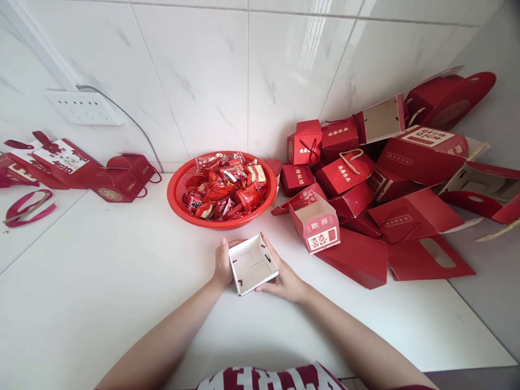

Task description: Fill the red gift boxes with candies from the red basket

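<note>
Between my two hands is a small open cardboard box, its white inside turned up towards me and empty, with a few dark slots in its walls. My left hand grips the box's left side, thumb up by the rim. Around the right side and near corner wraps my right hand, with fingers partly under the box. Just beyond stands a red plastic basket heaped with red-wrapped sweets. The outside of the held box is mostly hidden.
Many red gift boxes pile up at the right against the wall, one pink-fronted open box nearest. At the left sit more red boxes and a loop of red ribbon. A wall socket with a cable is behind.
</note>
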Demonstrator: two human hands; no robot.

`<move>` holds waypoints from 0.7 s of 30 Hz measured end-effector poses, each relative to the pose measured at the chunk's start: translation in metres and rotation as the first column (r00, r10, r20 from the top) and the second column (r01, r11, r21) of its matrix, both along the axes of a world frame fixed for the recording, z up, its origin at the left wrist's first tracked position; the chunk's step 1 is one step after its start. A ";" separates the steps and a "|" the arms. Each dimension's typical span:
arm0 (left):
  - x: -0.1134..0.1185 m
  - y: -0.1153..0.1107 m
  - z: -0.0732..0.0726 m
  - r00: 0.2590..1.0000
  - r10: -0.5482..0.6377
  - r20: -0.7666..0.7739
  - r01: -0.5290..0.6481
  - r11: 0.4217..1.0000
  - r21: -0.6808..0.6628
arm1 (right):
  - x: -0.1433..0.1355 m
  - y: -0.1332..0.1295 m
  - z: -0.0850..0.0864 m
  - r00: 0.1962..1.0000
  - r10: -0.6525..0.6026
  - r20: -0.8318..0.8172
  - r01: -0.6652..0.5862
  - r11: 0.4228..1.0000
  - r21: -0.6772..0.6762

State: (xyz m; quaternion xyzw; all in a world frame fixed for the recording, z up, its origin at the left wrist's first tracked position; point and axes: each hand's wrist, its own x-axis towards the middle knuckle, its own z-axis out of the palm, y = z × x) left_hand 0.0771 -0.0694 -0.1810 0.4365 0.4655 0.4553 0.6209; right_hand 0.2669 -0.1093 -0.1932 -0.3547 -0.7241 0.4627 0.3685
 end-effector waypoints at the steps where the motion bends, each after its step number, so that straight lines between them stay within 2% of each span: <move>1: 0.000 0.000 0.000 1.000 0.006 -0.010 -0.005 1.000 0.027 | 0.000 0.000 0.000 1.000 0.000 0.007 0.000 1.000 0.018; 5: -0.002 0.001 0.003 0.968 0.098 -0.230 -0.041 0.970 0.239 | 0.000 -0.003 -0.003 0.997 -0.040 0.073 0.032 0.993 0.110; 7: -0.005 0.002 0.006 0.925 0.189 -0.330 -0.067 0.935 0.347 | 0.002 -0.006 -0.003 0.987 -0.102 0.124 0.081 0.983 0.167; 9: -0.012 0.002 0.013 0.880 0.305 -0.364 -0.116 0.881 0.458 | 0.003 -0.011 0.000 0.965 -0.205 0.165 0.162 0.956 0.244; 11: -0.025 0.002 0.025 0.808 0.460 -0.368 -0.155 0.768 0.621 | 0.004 -0.015 0.007 0.929 -0.314 0.194 0.238 0.912 0.335; 14: -0.052 0.006 0.052 0.669 0.661 -0.339 -0.107 0.538 0.836 | 0.003 -0.019 0.018 0.862 -0.448 0.235 0.302 0.829 0.470; 16: -0.072 0.015 0.073 0.602 0.724 -0.336 -0.079 0.474 0.877 | 0.002 -0.020 0.022 0.821 -0.513 0.250 0.314 0.772 0.552; 18: -0.089 0.032 0.094 0.534 0.752 -0.386 -0.060 0.489 0.870 | 0.003 -0.021 0.025 0.802 -0.538 0.258 0.299 0.736 0.607; 21: -0.110 0.070 0.114 0.489 0.670 -0.558 0.029 0.627 0.778 | 0.006 -0.023 0.027 0.823 -0.509 0.252 0.249 0.721 0.646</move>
